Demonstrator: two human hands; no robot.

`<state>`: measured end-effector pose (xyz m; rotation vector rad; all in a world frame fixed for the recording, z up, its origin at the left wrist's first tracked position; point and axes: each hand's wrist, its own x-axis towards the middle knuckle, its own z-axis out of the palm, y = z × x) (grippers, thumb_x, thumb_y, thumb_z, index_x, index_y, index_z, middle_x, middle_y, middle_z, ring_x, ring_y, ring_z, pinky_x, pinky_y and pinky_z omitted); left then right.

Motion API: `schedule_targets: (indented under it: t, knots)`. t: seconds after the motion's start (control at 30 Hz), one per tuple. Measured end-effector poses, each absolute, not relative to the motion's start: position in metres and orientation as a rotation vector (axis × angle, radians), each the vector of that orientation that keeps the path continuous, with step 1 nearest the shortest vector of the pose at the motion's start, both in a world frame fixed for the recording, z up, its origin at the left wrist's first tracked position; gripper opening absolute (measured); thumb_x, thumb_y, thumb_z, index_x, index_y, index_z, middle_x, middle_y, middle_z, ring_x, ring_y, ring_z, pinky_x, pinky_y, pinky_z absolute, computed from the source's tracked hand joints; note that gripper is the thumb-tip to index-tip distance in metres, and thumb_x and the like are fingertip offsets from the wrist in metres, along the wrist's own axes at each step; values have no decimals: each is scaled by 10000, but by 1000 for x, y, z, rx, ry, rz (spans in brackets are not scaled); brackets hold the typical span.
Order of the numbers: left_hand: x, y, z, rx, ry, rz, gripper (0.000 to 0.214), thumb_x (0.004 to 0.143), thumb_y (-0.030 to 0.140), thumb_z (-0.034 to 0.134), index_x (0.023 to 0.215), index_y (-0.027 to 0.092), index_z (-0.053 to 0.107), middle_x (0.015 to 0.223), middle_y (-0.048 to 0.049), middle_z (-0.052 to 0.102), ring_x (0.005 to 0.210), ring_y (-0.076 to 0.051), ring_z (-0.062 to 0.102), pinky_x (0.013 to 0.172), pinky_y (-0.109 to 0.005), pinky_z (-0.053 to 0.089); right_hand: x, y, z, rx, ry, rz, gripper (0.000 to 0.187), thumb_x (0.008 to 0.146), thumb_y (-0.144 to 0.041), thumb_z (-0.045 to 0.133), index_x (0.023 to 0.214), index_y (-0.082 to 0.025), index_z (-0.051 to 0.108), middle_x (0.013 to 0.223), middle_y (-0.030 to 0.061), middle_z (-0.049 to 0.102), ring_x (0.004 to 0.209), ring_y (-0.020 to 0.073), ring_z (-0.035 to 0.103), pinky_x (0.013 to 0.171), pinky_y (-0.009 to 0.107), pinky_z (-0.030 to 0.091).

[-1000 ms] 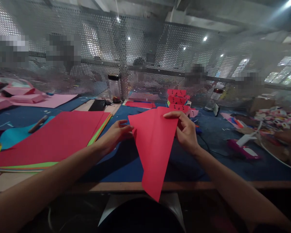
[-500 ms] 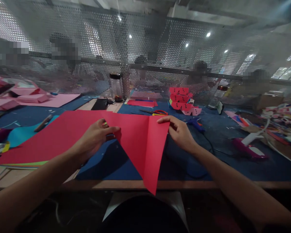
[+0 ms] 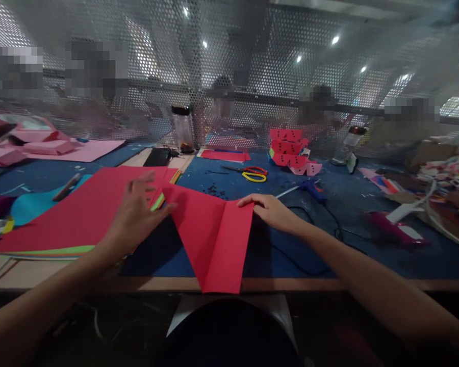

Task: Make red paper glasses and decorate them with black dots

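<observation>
A folded red paper sheet (image 3: 214,229) stands over the near edge of the blue mat, with a crease running down it. My right hand (image 3: 271,211) pinches its upper right edge between thumb and fingers. My left hand (image 3: 137,209) is open with fingers apart, slightly blurred, beside the sheet's upper left corner and over a stack of coloured paper (image 3: 72,214) with red on top. Whether the left thumb touches the sheet I cannot tell. Beyond the sheet lie scissors (image 3: 254,174) with red and yellow handles and small dark bits (image 3: 216,191).
A blue glue gun (image 3: 313,189) with a cord lies right of my right hand, a purple glue gun (image 3: 398,229) farther right. Folded red paper pieces (image 3: 286,150), a glass jar (image 3: 182,130) and a phone (image 3: 157,157) stand or lie behind. A perforated metal screen (image 3: 245,66) bounds the back.
My left hand has let go of the red sheet and opened, moving left. My right hand and the sheet have shifted slightly left and down, uncovering the scissors and dark bits.
</observation>
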<state>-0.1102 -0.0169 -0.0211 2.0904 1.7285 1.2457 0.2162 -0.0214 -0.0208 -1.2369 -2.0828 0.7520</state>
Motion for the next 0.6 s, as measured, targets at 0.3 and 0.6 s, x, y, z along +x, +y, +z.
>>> schedule_targets:
  t: [0.3,0.6]
  knots:
    - [-60,-16,-12,2862,935,464,302,983,252,445,1233,207,610,1264,-72,646,1167,-224,582,1007,-383,453,213,-23,-16,-1332,-1996,1009,369,905,-233,397,1019,-166,742,994,48,730,689,135,619,590,238,451]
    - [-58,1,-27,2926,787,444,267,994,265,442,1169,206,635,1259,-78,642,1160,-221,575,998,-385,463,202,-14,-29,-1293,-2029,641,220,902,-303,556,1032,-216,710,1018,16,736,905,156,642,801,264,436]
